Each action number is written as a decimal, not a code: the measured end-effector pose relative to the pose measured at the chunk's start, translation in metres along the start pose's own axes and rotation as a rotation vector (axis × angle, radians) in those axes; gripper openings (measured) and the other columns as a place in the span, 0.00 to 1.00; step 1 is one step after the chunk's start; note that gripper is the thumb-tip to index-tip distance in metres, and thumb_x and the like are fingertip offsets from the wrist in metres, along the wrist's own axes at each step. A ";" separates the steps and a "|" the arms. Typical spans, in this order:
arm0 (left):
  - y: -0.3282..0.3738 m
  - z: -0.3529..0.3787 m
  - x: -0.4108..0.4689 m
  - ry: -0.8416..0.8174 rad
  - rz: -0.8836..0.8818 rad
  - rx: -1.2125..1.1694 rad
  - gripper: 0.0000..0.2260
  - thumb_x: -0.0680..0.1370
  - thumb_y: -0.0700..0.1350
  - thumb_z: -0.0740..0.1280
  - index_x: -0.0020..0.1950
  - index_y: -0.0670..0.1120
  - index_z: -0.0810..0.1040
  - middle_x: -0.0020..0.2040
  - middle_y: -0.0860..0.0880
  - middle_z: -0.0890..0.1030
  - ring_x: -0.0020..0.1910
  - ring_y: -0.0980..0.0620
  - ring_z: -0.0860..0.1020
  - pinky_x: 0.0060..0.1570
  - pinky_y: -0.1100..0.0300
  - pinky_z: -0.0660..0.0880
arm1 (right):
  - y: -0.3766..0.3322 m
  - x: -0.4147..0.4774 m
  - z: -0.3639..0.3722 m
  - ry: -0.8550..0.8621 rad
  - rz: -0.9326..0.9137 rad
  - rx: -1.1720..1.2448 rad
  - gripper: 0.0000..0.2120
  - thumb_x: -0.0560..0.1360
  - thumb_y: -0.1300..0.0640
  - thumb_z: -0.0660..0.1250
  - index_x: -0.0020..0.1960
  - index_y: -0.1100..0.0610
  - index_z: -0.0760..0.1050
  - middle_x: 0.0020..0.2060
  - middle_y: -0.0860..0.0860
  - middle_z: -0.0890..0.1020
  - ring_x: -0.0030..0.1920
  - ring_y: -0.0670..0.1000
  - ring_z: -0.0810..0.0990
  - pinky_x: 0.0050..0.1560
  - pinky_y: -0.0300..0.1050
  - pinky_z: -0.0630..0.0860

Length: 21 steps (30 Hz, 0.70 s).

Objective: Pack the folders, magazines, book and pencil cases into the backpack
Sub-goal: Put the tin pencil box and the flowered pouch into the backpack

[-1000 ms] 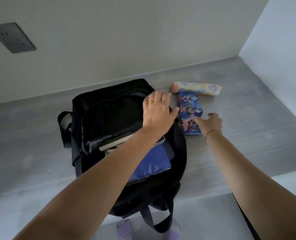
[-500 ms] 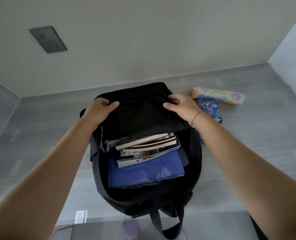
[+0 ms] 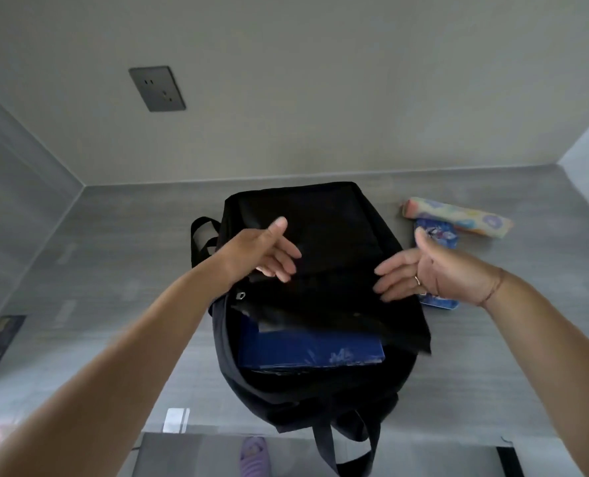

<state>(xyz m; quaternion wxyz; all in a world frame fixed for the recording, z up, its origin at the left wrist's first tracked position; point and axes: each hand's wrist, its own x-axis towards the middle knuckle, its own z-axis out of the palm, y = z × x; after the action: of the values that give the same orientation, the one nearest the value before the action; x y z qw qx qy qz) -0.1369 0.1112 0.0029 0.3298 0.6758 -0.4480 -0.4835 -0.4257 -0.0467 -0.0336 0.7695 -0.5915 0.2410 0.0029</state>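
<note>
A black backpack [image 3: 324, 218] lies flat on the grey counter with its mouth toward me. Its front flap has dropped over most of the opening, and only a blue folder [image 3: 306, 351] shows inside; the book and magazines are hidden. My left hand [image 3: 265, 251] hovers over the flap's left side with its fingers spread and nothing in it. My right hand [image 3: 423, 270] hovers at the flap's right edge, also spread and empty. Behind the right hand lie a blue pencil case [image 3: 436, 234], partly hidden, and a pastel pencil case [image 3: 458, 216] beyond it.
The grey counter [image 3: 131, 270] ends at a wall with a dark socket plate [image 3: 157, 88], and side walls close it in left and right. The backpack's straps [image 3: 324, 445] hang over the front edge. A purple slipper [image 3: 254, 457] shows on the floor below.
Both hands have let go of the flap and drawn back, fingers spread. The flap has fallen over the opening, hiding the book and magazines that showed before.
</note>
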 end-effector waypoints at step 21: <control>-0.003 0.047 0.060 0.325 0.038 0.493 0.11 0.80 0.52 0.60 0.50 0.52 0.81 0.46 0.58 0.80 0.45 0.59 0.77 0.39 0.66 0.69 | 0.070 0.031 -0.046 1.176 0.610 -0.493 0.40 0.70 0.39 0.69 0.71 0.62 0.59 0.67 0.63 0.67 0.67 0.64 0.67 0.65 0.57 0.67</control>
<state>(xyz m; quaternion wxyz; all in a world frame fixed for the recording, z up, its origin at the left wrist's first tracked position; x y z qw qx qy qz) -0.1726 0.0558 -0.0359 0.2319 0.7958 -0.5056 -0.2393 -0.4352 -0.0767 -0.1176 0.3201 -0.5583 0.7639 -0.0471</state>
